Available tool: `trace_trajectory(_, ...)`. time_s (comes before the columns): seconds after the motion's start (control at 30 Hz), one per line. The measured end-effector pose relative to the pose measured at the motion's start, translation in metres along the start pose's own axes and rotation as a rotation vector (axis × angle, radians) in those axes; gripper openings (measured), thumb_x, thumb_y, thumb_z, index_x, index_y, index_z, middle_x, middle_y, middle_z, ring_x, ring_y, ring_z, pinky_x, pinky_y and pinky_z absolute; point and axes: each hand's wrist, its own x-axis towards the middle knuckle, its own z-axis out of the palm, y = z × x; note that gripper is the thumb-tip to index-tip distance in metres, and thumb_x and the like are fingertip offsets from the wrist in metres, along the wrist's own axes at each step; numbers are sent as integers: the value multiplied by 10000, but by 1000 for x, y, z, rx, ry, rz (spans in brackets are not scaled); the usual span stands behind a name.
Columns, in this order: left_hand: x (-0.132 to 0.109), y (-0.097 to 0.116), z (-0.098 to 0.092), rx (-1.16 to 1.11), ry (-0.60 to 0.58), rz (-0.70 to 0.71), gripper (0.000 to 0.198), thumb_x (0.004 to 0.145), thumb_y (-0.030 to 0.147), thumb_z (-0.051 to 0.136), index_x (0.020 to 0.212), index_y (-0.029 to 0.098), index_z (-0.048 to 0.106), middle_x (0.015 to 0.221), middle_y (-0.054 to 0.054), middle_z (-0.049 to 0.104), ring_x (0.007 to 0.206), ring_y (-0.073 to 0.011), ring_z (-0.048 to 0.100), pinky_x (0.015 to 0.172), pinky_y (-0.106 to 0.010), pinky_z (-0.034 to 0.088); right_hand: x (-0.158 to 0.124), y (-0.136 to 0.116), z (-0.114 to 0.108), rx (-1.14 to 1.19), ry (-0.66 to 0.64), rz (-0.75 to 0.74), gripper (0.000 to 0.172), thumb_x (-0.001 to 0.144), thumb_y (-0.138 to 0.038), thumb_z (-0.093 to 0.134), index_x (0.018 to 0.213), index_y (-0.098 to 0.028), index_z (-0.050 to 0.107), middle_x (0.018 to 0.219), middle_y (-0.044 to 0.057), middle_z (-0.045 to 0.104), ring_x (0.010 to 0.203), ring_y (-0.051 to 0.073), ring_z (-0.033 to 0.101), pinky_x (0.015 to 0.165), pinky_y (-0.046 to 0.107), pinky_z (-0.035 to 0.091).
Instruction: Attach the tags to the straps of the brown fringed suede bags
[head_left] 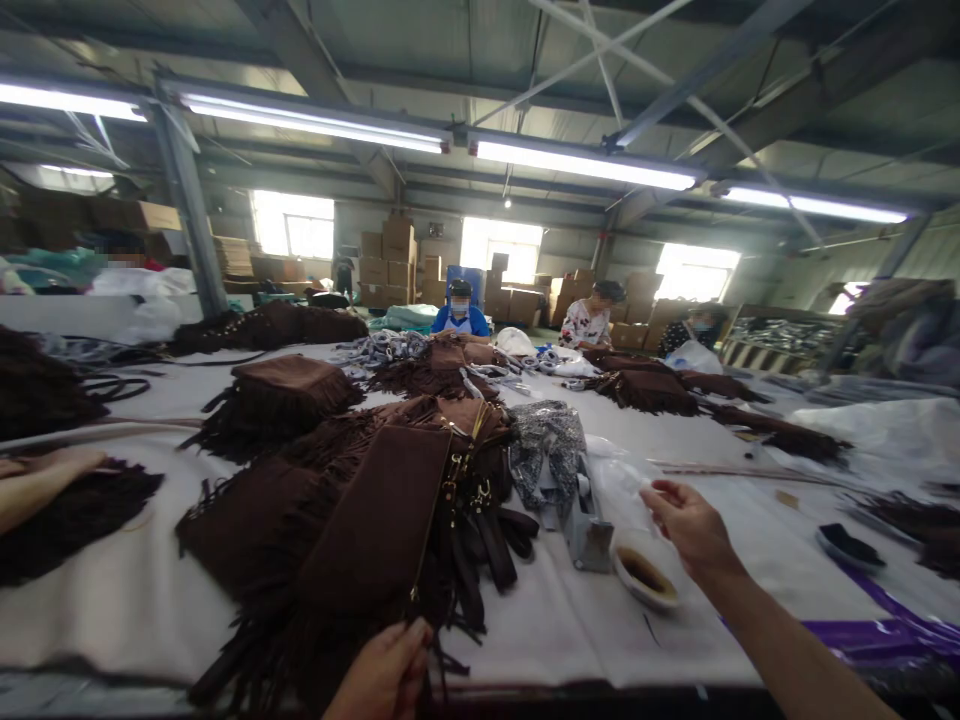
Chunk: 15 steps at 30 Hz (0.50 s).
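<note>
My left hand (386, 668) is closed in a pinch at the front of the table, beside the lower zip end of a dark brown bag (375, 510). What its fingers hold is hidden. The bag lies tilted on a pile of brown fringed bags (247, 520), with gold clasps (454, 470) and dark straps (491, 550) at its right. My right hand (690, 525) is raised with its fingertips pinched, above and to the right of a white bowl (645, 575) of brown liquid. Anything between those fingertips is too small to make out.
A grey tape dispenser (589, 525) stands left of the bowl, before a crumpled clear plastic bag (551, 450). A co-worker's arm (52, 480) reaches in from the left over brown fringe. Purple plastic (877, 635) lies at right. Other people (459, 318) sit across the table.
</note>
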Motion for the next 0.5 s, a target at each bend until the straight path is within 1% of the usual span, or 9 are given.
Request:
trace_trajectory(0.07, -6, 0, 5, -17, -15, 42, 581, 581, 624, 791, 811, 166, 516, 609, 98, 363, 450, -6, 152, 425, -173, 59, -58, -17, 31, 293, -199, 34, 580, 622, -525, 788, 1047, -204, 559, 644, -54, 574, 451, 90, 452, 404, 213, 337)
trace_trajectory(0.1, -9, 0, 7, -21, -28, 52, 564, 607, 609, 783, 828, 160, 522, 630, 90, 393, 448, -3, 158, 422, -178, 65, -89, -25, 48, 384, -297, 45, 572, 625, -483, 816, 1050, -202, 556, 635, -64, 554, 457, 76, 435, 410, 197, 321)
trace_trajectory(0.2, -14, 1, 7, -56, -77, 49, 581, 638, 608, 763, 911, 142, 548, 746, 42, 519, 437, 8, 171, 412, -191, 76, -177, -41, 98, 480, -501, 88, 569, 633, -454, 835, 1053, -185, 559, 603, -78, 512, 468, 70, 422, 420, 186, 311)
trace_trajectory(0.27, -17, 1, 4, -92, -143, 48, 617, 640, 634, 750, 948, 136, 555, 806, 14, 557, 436, 9, 187, 411, -198, 79, -222, -44, 123, 476, -602, 123, 598, 647, -467, 823, 1091, -175, 547, 608, -69, 530, 484, 84, 448, 435, 195, 335)
trace_trajectory(0.33, -20, 0, 0, -100, -189, 64, 612, 629, 635, 758, 919, 134, 560, 707, 43, 510, 433, 0, 198, 414, -204, 87, -252, -40, 140, 455, -693, 151, 642, 672, -472, 805, 1163, -176, 515, 637, -55, 566, 513, 105, 488, 459, 209, 370)
trace_trajectory(0.37, -22, 0, -1, -83, -185, 79, 591, 615, 611, 780, 894, 138, 560, 649, 64, 469, 430, -7, 214, 415, -206, 98, -261, -37, 145, 442, -733, 158, 666, 685, -469, 796, 1203, -179, 494, 653, -48, 582, 529, 114, 507, 475, 217, 388)
trace_trajectory(0.43, -26, -1, -2, -26, -124, 106, 542, 578, 535, 829, 848, 152, 556, 581, 85, 421, 423, -22, 269, 418, -207, 129, -270, -30, 150, 419, -780, 159, 717, 693, -460, 793, 1264, -183, 460, 666, -45, 595, 558, 129, 535, 510, 230, 420)
trace_trajectory(0.5, -28, -4, -1, 15, -59, 120, 513, 551, 479, 848, 827, 160, 556, 579, 77, 452, 430, -35, 329, 424, -207, 165, -269, -25, 148, 407, -785, 188, 777, 676, -479, 802, 1293, -178, 436, 648, -51, 589, 542, 130, 530, 503, 231, 419)
